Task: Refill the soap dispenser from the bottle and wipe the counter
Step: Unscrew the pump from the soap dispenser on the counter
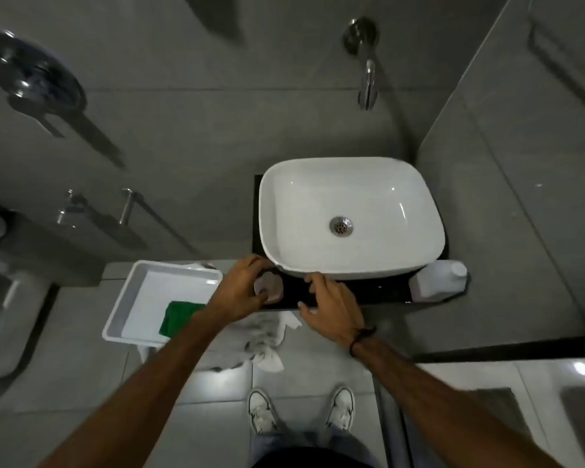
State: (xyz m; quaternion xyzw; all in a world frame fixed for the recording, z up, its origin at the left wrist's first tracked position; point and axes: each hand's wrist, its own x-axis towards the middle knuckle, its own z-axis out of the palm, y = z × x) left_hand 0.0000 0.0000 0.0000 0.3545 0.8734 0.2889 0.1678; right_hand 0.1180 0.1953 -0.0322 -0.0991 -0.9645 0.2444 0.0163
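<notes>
A small pale, translucent soap dispenser (pixel 271 289) stands on the black counter (pixel 382 292) in front of the basin's left corner. My left hand (pixel 238 289) is wrapped around its left side. My right hand (pixel 331 307) hovers just to its right over the counter, thumb and fingers curved and apart. Whether something dark sits between them is lost against the black surface. The white refill bottle (pixel 438 280), with its white cap on, stands at the counter's right end. A green cloth (pixel 178 317) lies in a white tray (pixel 129 292) to the left.
A white basin (pixel 267 211) fills most of the counter, under a wall tap (pixel 367 79). A crumpled white and grey rag (pixel 267 337) hangs below the counter's front edge. A grey wall closes in on the right. My shoes (pixel 260 412) stand on the tiled floor.
</notes>
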